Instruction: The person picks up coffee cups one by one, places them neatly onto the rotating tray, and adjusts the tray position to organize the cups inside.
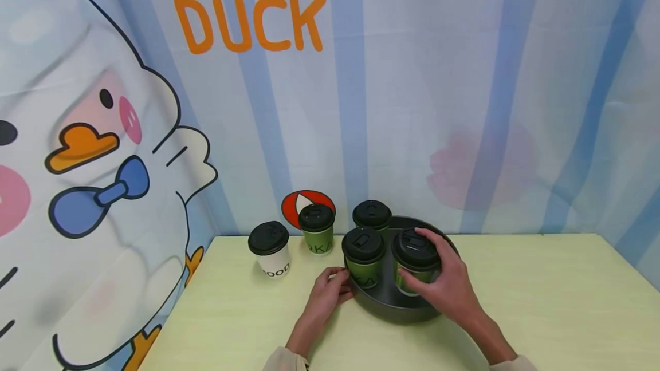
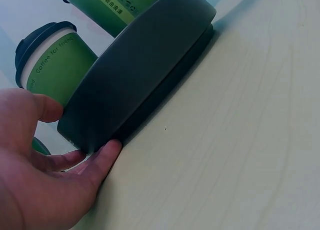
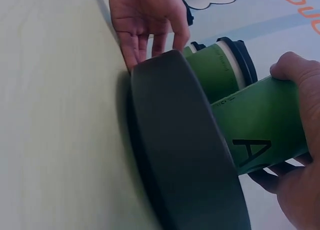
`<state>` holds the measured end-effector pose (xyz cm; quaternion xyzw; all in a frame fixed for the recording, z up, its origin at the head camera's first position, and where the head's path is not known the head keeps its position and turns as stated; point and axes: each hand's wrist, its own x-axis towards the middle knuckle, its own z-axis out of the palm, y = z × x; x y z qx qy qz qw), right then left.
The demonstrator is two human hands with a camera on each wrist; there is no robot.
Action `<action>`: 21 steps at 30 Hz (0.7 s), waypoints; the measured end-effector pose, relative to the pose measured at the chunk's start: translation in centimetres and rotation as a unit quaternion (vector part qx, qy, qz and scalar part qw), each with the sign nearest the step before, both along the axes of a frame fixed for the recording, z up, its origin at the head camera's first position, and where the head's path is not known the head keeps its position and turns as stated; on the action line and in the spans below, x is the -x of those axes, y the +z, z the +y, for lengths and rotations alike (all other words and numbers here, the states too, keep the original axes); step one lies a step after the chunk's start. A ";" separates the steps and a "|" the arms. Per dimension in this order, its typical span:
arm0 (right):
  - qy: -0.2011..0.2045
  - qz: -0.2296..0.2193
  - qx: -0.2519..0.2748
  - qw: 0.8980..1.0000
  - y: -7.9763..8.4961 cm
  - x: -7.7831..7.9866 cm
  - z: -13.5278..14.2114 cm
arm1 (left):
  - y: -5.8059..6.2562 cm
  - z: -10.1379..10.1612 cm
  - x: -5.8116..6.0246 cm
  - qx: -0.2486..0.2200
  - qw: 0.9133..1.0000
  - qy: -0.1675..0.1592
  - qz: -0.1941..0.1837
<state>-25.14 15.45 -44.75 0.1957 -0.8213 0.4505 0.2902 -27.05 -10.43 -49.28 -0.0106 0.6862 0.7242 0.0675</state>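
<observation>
A round black tray (image 1: 399, 315) bears several green paper cups with black lids. My right hand (image 1: 454, 288) grips one of them, the cup (image 1: 415, 251) at the tray's right, thumb on the near side and fingers round the far side. In the right wrist view this green cup (image 3: 270, 122) leans over the tray wall, its base hidden behind it. My left hand (image 1: 323, 298) holds the tray's left edge, thumb by the rim and fingertips low at the wall (image 2: 135, 74). Close to that thumb stands another cup (image 1: 364, 256); a third cup (image 1: 372, 215) is at the back.
Left of the tray, a white cup (image 1: 269, 251) with a black lid and a green cup (image 1: 317, 228) stand on the pale wooden table (image 1: 216, 314). Behind the table hangs a blue striped curtain (image 1: 402, 102) printed with a duck and orange lettering.
</observation>
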 end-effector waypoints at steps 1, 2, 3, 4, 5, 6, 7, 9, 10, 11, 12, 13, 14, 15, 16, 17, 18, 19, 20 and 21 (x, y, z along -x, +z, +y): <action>0.004 -0.001 -0.001 1.000 -0.1 -0.1 0.0 | 0.0 0.0 0.0 0.001 1.000 0.000 0.000; 0.009 -0.001 -0.003 1.000 -0.2 -0.1 -0.1 | 0.0 0.0 0.0 0.002 1.000 0.000 -0.001; 0.013 -0.001 -0.004 1.000 -0.3 -0.1 -0.1 | 0.1 0.0 0.0 0.002 1.000 0.000 -0.002; 0.018 -0.001 -0.005 1.000 -0.4 -0.2 -0.2 | 0.1 0.0 0.0 0.002 1.000 0.000 -0.002; 0.021 -0.002 -0.006 1.000 -0.5 -0.2 -0.2 | 0.1 0.0 0.0 0.002 1.000 0.000 -0.002; 0.024 -0.003 -0.007 1.000 -0.6 -0.2 -0.3 | 0.1 0.0 0.0 0.001 1.000 0.000 -0.002; 0.025 -0.003 -0.008 1.000 -0.7 -0.3 -0.3 | 0.1 0.0 0.0 0.001 1.000 0.000 -0.002; 0.026 -0.003 -0.013 1.000 -1.0 -0.4 -0.4 | 0.1 0.0 0.0 0.000 1.000 -0.001 0.000; 0.028 -0.004 -0.014 1.000 -1.1 -0.4 -0.5 | 0.1 0.0 0.0 0.000 1.000 -0.001 0.001; 0.028 -0.004 -0.016 0.999 -1.2 -0.5 -0.5 | 0.1 0.0 0.0 0.000 1.000 -0.002 0.002; 0.029 -0.003 -0.019 0.999 -1.3 -0.5 -0.6 | 0.1 0.0 0.0 0.001 1.000 -0.002 0.003; 0.031 -0.001 -0.020 0.999 -1.4 -0.6 -0.6 | 0.0 0.0 0.0 0.001 1.000 -0.002 0.004; 0.032 0.000 -0.022 0.999 -1.4 -0.6 -0.6 | 0.0 0.0 0.0 0.002 1.000 -0.002 0.004; 0.033 0.000 -0.023 0.999 -1.5 -0.7 -0.6 | 0.0 0.0 0.0 0.000 1.000 -0.002 0.004; 0.034 0.000 -0.022 0.999 -1.5 -0.7 -0.7 | 0.0 0.0 0.0 -0.001 1.000 -0.002 0.005; 0.035 0.001 -0.021 0.999 -1.6 -0.7 -0.8 | -0.1 0.0 0.0 -0.003 1.000 -0.002 0.005; 0.035 0.002 -0.022 0.999 -1.6 -0.7 -0.8 | -0.1 0.0 0.0 -0.005 1.000 -0.002 0.006; 0.035 0.002 -0.021 0.999 -1.6 -0.7 -0.9 | -0.1 0.0 0.0 -0.006 1.000 -0.002 0.005; 0.036 0.004 -0.023 0.999 -1.7 -0.7 -0.9 | -0.1 0.0 0.0 -0.008 1.000 -0.002 0.005; 0.036 0.004 -0.024 0.999 -1.7 -0.7 -1.0 | -0.1 0.0 0.0 -0.008 1.000 -0.001 0.005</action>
